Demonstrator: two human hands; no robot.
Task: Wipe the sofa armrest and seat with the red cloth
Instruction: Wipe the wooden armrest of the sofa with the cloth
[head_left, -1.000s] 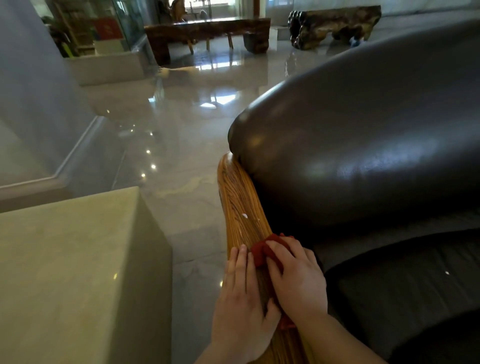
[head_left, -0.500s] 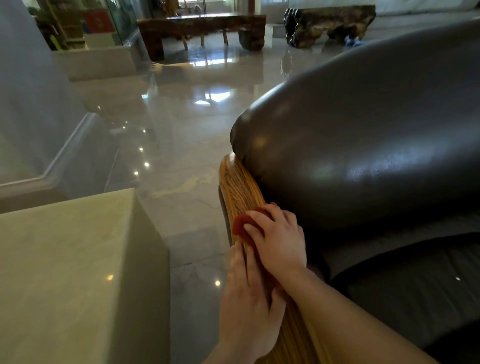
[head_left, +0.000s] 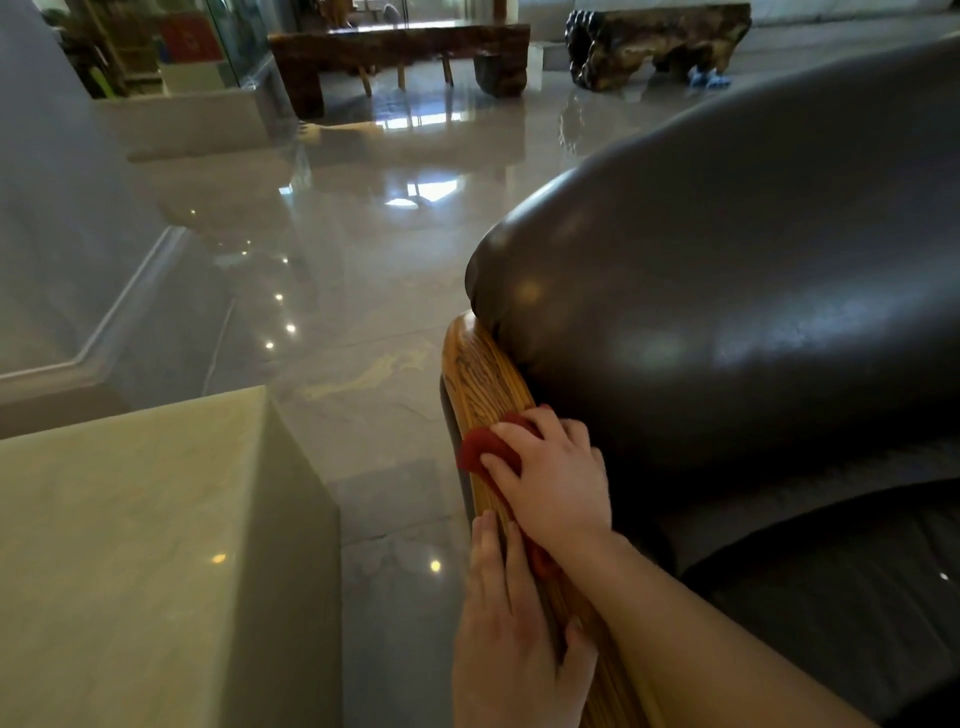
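A curved wooden armrest (head_left: 480, 374) runs along the left side of a dark leather sofa. My right hand (head_left: 558, 480) presses the red cloth (head_left: 483, 452) flat on the armrest's top, about midway along it; most of the cloth is hidden under the palm. My left hand (head_left: 511, 634) lies flat on the armrest nearer to me, fingers together, holding nothing. The sofa's rounded back cushion (head_left: 727, 312) bulges right of the armrest, and the dark seat (head_left: 857, 597) lies at lower right.
A pale stone block (head_left: 130, 545) stands close on the left, with a narrow strip of glossy floor (head_left: 374, 364) between it and the armrest. Far off are a dark wooden table (head_left: 400, 47) and a carved root bench (head_left: 654, 41).
My right hand has slid the red cloth forward along the armrest, away from me. The left hand stayed on the armrest's near part.
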